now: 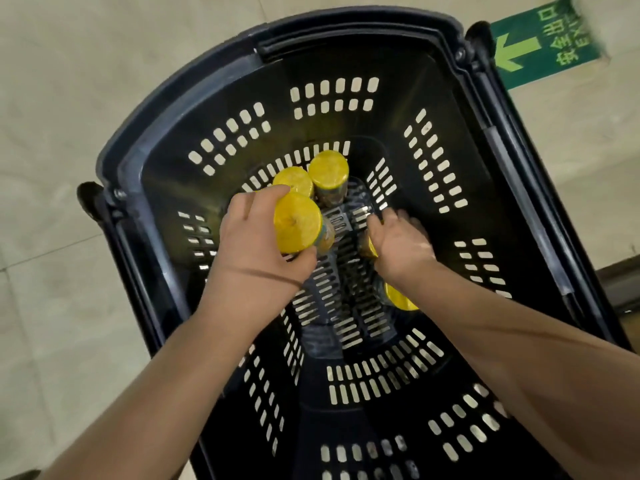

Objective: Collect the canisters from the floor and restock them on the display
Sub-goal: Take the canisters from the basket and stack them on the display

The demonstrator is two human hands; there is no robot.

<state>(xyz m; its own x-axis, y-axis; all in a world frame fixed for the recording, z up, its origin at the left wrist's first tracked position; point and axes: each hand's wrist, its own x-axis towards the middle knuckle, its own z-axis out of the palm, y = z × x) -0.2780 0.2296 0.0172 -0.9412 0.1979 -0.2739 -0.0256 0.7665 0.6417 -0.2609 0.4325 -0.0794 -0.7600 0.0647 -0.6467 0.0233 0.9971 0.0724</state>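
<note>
Holding a canister (pixel 298 223) low inside the basket (pixel 173 140)
Below the lid the left grip (pixel 256 244) wraps it; the right grip (pixel 398 237) lies over a second can (pixel 367 247), closed or not I cannot tell. Keep it upright, clear of the standing cans (pixel 327 169) just behind.

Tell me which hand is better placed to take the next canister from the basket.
Right. The left hand grips a canister already; the right hand is low in the basket, over another yellow lid.
</note>
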